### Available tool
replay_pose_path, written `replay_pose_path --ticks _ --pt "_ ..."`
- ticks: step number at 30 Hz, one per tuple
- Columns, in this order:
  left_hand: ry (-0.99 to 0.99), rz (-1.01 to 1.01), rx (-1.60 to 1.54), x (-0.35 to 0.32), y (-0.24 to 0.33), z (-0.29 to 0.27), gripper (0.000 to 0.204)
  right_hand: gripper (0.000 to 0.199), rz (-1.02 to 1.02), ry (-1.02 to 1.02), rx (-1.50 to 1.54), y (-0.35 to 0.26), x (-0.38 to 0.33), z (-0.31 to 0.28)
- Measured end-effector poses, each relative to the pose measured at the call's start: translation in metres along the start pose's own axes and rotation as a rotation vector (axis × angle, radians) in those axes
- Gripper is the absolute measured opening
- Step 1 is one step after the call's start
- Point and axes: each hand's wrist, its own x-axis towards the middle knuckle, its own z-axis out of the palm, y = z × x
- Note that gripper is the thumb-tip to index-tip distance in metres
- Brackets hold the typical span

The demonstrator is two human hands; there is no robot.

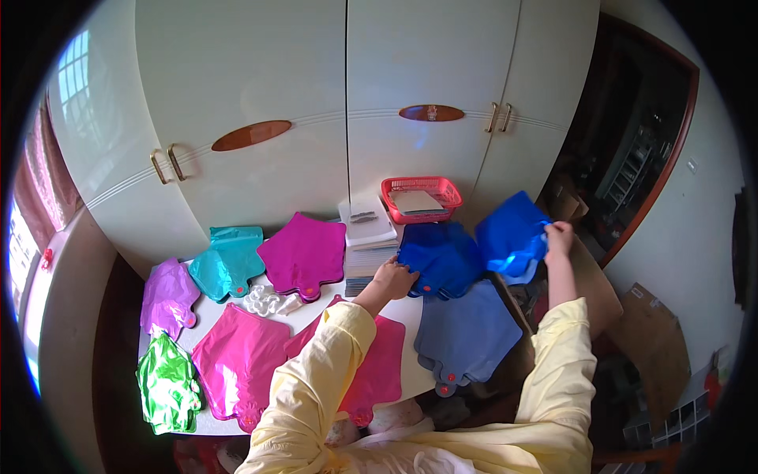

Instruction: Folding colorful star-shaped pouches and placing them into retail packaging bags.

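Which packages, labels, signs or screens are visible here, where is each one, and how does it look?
No signs or screens show; any labels are too small to tell.
Red plastic basket: back of the table by the cupboard, rectangular, latticed, holding a flat white packet.
Stack of white flat packs: left of the basket, rectangular, with grey layers below.
Clear plastic wrapper: middle of the table, crumpled, see-through.
Cardboard box: on the floor at the right, brown, flattened.

Tall glossy white wardrobe [347,103] with brass handles and oval brown wooden inlays, bright daylight window [73,67] at left, dark wood-framed doorway [639,134] at right, pale wall [695,229] beside it
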Motion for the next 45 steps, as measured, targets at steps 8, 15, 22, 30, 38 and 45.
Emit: replay_pose_path --ticks 8,15,22,30,38,45 --pt "0.021 -0.068 -0.099 -0.006 -0.002 -0.009 0.041 0.015 -0.995 -0.221 -0.497 -0.180 -0.069 0.071" --pt "0.205 -0.159 -0.092 -0.091 -0.054 -0.041 0.042 0.017 -1.416 -0.560 -0.400 -0.206 -0.209 0.240" --pt "0.145 -0.586 -0.166 -0.245 -0.160 -0.045 0.032 0.010 -1.553 -0.925 -0.342 -0.101 -0.376 0.346" --pt "0.162 -0.664 -0.358 -0.301 -0.172 0.003 0.033 0.012 -1.167 -1.338 -0.382 -0.037 -0.449 0.337" --pt "0.222 -0.633 -0.320 -0.286 -0.169 0.006 0.034 0.016 -0.983 -1.413 -0.352 -0.025 -0.449 0.346" --pt "0.221 -0.669 -0.259 -0.273 -0.160 0.006 0.035 0.017 -0.437 -1.360 -0.271 -0.032 -0.446 0.346"
